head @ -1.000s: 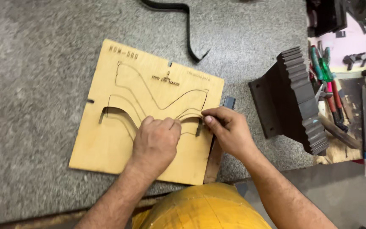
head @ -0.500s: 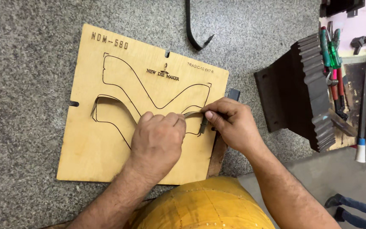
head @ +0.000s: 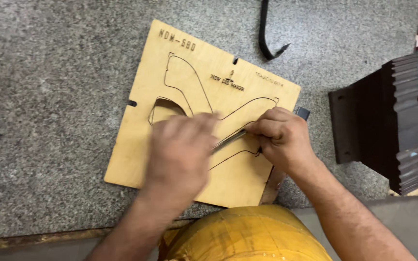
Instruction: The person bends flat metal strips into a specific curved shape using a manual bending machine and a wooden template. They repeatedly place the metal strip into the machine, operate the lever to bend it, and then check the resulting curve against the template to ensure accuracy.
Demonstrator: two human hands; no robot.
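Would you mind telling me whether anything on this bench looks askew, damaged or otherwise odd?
Nothing looks damaged. The plywood board lies skewed to the bench edge, with a loose bent black strip lying apart beyond its far edge. The left hand is blurred; the right hand holds a thin metal strip against the board.

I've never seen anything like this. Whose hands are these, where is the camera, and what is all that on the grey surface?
The camera sits on a person's head and looks down, so these are that person's own bare hands. The left hand, blurred, presses on a flat plywood board with curved slots cut through it. The right hand pinches a thin metal strip lying across the board between both hands. The board lies on a speckled grey stone surface. A bent dark strip lies above it, and a ridged black block stands at the right.
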